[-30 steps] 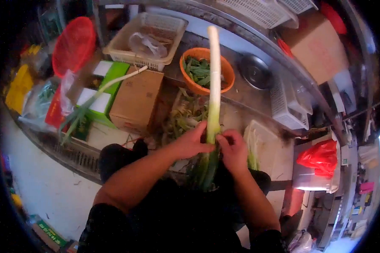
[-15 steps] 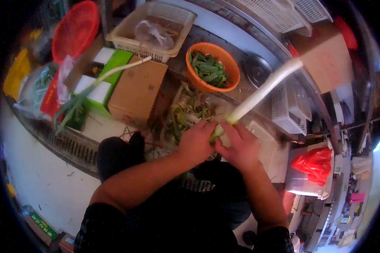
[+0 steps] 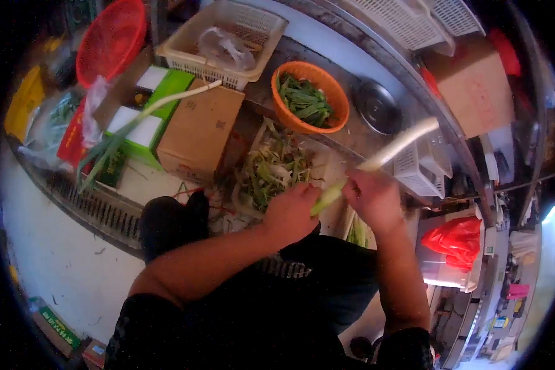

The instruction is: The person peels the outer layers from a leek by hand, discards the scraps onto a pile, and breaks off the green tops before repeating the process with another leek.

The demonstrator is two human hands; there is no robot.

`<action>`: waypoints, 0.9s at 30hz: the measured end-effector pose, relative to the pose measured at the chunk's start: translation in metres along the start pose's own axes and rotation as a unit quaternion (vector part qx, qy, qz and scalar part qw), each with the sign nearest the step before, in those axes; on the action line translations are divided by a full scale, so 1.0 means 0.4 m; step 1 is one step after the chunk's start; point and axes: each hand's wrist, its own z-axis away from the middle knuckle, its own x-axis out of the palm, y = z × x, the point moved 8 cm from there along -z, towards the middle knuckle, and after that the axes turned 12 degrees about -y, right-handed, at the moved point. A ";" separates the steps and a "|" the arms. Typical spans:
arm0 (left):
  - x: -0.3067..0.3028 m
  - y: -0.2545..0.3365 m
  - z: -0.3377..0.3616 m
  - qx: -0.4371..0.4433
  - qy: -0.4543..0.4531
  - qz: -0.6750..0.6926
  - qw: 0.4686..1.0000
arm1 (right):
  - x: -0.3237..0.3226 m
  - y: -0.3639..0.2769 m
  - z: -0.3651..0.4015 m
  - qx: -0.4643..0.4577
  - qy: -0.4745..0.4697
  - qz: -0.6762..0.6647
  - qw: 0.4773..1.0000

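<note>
**Q:** What is held, and where?

**A:** A leek [image 3: 401,143] is held in the air above the surface [image 3: 351,145]. Its white stalk is pointed up to the right.

**Q:** How are the hands set?

**A:** The right hand [image 3: 373,198] is closed round the stalk. The green end is pinched by the fingers of the left hand [image 3: 290,214].

**Q:** What is seen nearby?

**A:** Trimmings [image 3: 271,169] are heaped just beyond the left hand. An orange bowl [image 3: 302,127] of greens is set behind them, and a box [image 3: 197,132] beside them.
</note>
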 end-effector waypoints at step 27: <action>0.021 -0.094 -0.027 -0.055 -0.003 -0.047 0.997 | -0.262 0.166 0.157 0.155 0.403 -0.283 0.856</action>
